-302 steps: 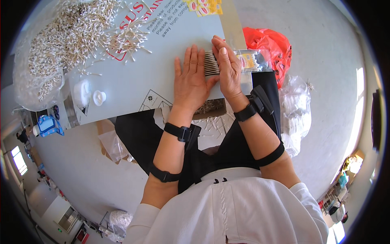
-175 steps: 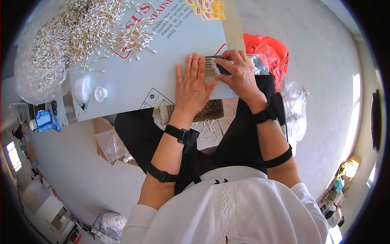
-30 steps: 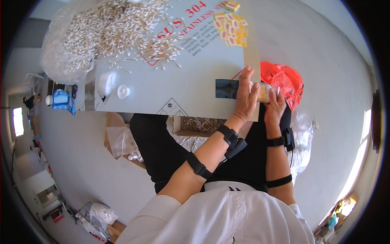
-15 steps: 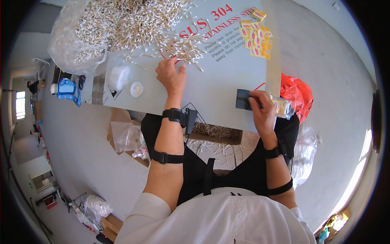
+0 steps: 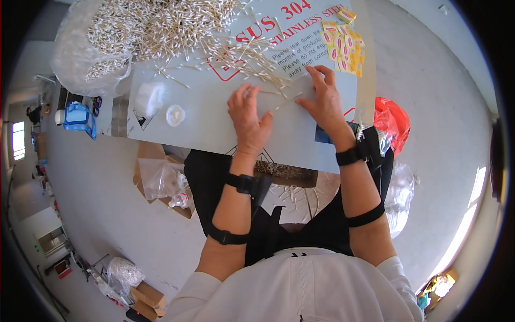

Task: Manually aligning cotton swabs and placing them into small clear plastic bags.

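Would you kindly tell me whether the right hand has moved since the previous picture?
Yes: the right hand has moved forward and left across the tabletop, from the dark rectangular piece toward the loose cotton swabs.

The grey tabletop carries heaped cotton swabs beyond the left hand; yellow cards lie past the right hand.

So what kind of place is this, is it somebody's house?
It looks more like a small workshop or packing room, though I can't be sure: there's a huge heap of cotton swabs on the table, a cluster of little yellow slips, and a plain grey floor.
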Demonstrator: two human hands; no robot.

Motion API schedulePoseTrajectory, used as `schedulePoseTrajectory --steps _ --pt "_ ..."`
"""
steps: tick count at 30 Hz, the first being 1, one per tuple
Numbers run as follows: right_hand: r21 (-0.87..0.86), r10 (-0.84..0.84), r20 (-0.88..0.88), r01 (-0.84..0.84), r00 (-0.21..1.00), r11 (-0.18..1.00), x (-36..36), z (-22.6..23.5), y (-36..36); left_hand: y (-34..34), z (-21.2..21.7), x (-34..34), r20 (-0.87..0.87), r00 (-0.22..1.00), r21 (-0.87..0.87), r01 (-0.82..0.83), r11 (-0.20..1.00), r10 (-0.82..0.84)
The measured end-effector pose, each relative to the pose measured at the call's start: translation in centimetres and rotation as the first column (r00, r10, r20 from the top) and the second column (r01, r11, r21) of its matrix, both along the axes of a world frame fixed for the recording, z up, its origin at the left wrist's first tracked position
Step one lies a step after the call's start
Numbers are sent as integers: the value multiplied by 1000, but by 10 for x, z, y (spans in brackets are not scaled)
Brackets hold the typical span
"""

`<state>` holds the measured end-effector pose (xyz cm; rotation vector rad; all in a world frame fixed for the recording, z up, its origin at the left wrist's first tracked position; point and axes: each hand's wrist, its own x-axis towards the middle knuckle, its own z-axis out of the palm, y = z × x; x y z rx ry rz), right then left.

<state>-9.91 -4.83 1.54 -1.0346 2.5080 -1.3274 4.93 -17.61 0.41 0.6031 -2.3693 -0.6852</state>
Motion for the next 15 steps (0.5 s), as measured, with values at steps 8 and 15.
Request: schedulePoseTrajectory --steps 8,15 --pt "55 203 -88 -199 975 978 -1 -5 8 -12 7 -7 211 975 -26 75 997 -68" --pt "-45 166 -106 -172 980 984 41 -9 38 7 0 -8 179 948 77 254 964 -264"
